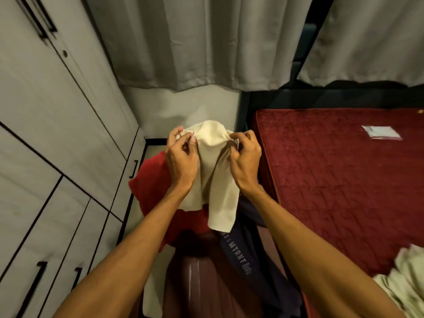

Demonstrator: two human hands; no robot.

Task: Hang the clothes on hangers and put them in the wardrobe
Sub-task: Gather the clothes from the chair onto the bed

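A cream garment (214,171) hangs in front of me, held up at its top by both hands. My left hand (181,157) pinches its upper left edge. My right hand (244,159) grips the upper right edge, fingers curled into the cloth. Under it lie a red garment (151,184) and a dark navy garment with white lettering (247,255), draped over a brown chair (195,278). The white wardrobe (46,138) with black handles stands shut along the left. No hanger shows.
A bed with a dark red quilted cover (339,180) fills the right side, with a white packet (382,132) on it and pale green cloth (406,276) at its near corner. Grey curtains (206,42) hang behind. Only a narrow gap separates wardrobe and bed.
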